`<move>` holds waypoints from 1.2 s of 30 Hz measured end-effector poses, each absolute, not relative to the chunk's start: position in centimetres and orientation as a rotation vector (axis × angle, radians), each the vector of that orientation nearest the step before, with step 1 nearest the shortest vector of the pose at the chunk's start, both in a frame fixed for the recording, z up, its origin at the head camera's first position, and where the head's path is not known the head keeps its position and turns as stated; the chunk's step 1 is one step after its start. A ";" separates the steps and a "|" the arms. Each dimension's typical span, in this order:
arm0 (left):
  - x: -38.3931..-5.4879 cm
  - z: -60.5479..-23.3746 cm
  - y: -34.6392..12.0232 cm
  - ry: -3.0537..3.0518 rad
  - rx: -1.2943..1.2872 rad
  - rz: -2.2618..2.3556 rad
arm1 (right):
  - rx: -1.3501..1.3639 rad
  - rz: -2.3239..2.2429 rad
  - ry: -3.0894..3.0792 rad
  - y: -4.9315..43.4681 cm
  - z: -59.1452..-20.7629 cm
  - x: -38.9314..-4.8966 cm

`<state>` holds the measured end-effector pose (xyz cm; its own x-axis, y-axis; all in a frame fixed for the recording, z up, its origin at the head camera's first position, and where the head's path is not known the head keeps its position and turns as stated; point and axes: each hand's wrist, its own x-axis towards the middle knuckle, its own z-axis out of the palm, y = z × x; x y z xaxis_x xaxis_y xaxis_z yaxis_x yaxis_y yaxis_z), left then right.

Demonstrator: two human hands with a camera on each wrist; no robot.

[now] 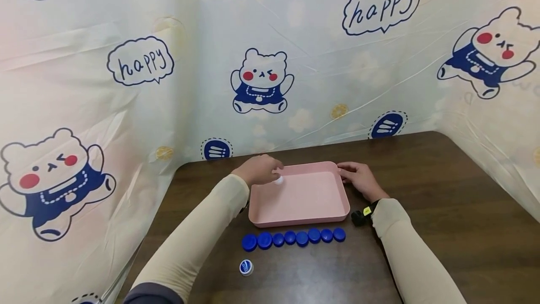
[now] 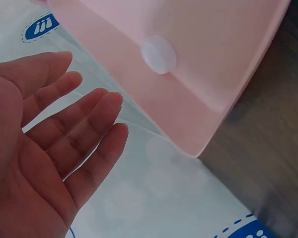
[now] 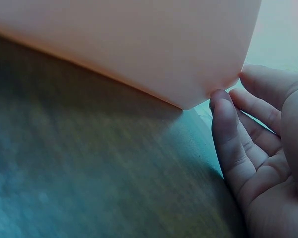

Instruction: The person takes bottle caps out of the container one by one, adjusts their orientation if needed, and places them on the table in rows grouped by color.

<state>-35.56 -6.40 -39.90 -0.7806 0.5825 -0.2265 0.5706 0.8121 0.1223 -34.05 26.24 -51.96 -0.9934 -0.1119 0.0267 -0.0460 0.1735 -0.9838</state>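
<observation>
My left hand [image 1: 259, 169] hovers at the far left corner of a pink rectangular tray [image 1: 301, 222]. In the left wrist view its fingers [image 2: 84, 139] are loosely extended with nothing in them. Apart from them, a small round white cap [image 2: 159, 54] lies in the tray, close to the wall. At the opposite far corner, my right hand [image 1: 360, 179] holds the tray's outside between thumb and finger; the right wrist view shows these fingertips [image 3: 222, 116] at the pale corner.
A row of several blue bottle caps [image 1: 302, 238] lies along the tray's near side. Nearer to me is a white cap with a blue printed top [image 1: 246, 267]. The brown table [image 1: 443, 210] meets a printed curtain [image 1: 320, 79] at the back.
</observation>
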 end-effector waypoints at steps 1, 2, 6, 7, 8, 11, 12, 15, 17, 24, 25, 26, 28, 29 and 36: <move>-35.6 -40.0 -6.4 2.744 0.880 0.068 | -0.162 -1.978 2.369 26.2 -51.9 -34.1; -35.6 -40.2 -6.4 2.745 0.876 0.065 | -0.160 -1.972 2.374 26.2 -51.9 -34.1; -35.6 -40.4 -6.3 2.737 0.869 0.058 | -0.159 -1.960 2.387 26.3 -51.8 -34.2; -35.6 -40.5 -6.3 2.737 0.869 0.048 | -0.159 -1.960 2.389 26.3 -51.8 -34.3; -35.6 -40.5 -6.3 2.736 0.869 0.041 | -0.161 -1.961 2.390 26.3 -51.8 -34.3; -35.8 -40.9 -6.3 2.721 0.866 0.020 | -0.171 -1.963 2.386 26.3 -51.8 -34.3; -35.9 -41.1 -6.3 2.715 0.863 0.012 | -0.173 -1.966 2.383 26.3 -51.8 -34.3; -36.0 -41.6 -6.3 2.692 0.850 -0.005 | -0.177 -1.968 2.376 26.2 -51.8 -34.3; -36.0 -41.9 -6.4 2.687 0.837 -0.012 | -0.181 -1.976 2.369 26.1 -51.8 -34.2; -36.2 -42.4 -6.3 2.681 0.801 -0.010 | -0.190 -1.994 2.352 26.0 -51.8 -34.2; -36.2 -42.5 -6.2 2.680 0.803 -0.015 | -0.186 -1.993 2.355 26.0 -51.9 -34.3; -36.2 -42.5 -6.2 2.679 0.804 -0.021 | -0.182 -1.989 2.360 26.0 -51.9 -34.3; -36.3 -42.6 -6.1 2.679 0.808 -0.026 | -0.178 -1.980 2.367 26.1 -51.9 -34.3; -36.3 -42.6 -6.0 2.681 0.810 -0.031 | -0.174 -1.979 2.368 26.1 -52.0 -34.3; -36.1 -42.7 -5.7 2.677 0.812 -0.035 | -0.165 -1.954 2.384 26.2 -52.0 -34.2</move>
